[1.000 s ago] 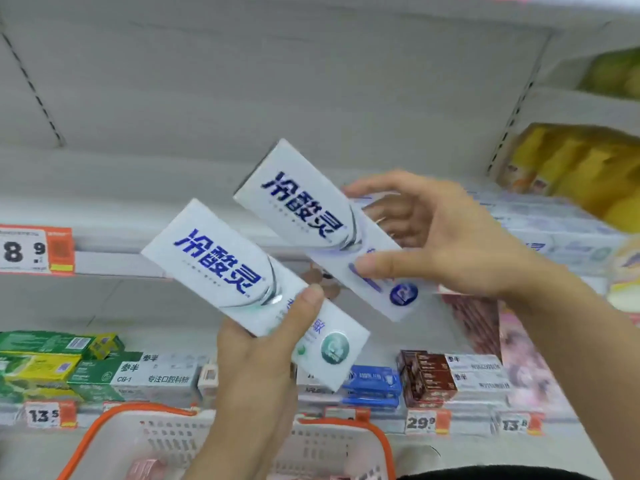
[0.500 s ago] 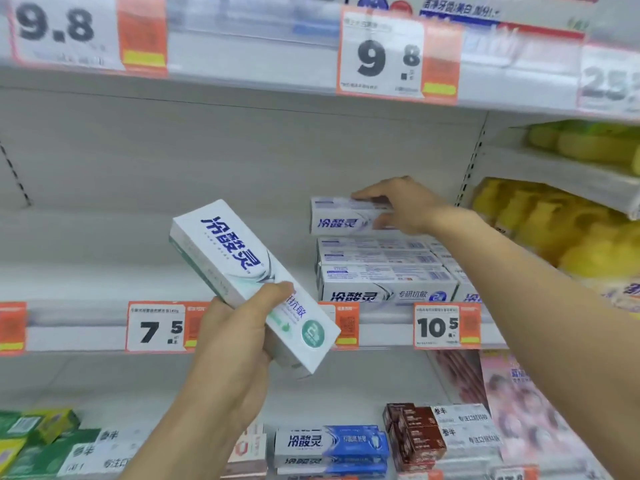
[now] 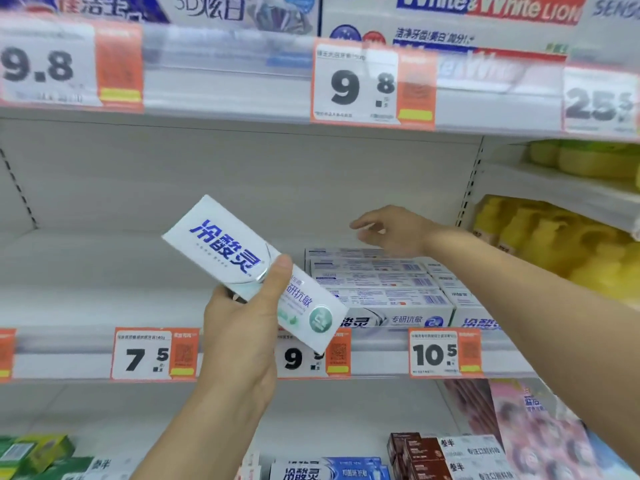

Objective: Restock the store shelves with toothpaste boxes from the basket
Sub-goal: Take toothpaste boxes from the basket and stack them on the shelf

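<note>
Here the left hand (image 3: 242,337) grips a white toothpaste box (image 3: 252,268) tilted at centre frame, thumb across its face. The right hand (image 3: 391,230), fingers relaxed and holding nothing, hovers just above the stacked boxes (image 3: 381,289) on the shelf (image 3: 104,271), centre right. Price tags (image 3: 156,355) line the shelf edge.

Left hand (image 3: 242,327) gripping, thumb up; right hand (image 3: 391,230) outstretched, fingers relaxed.
</note>
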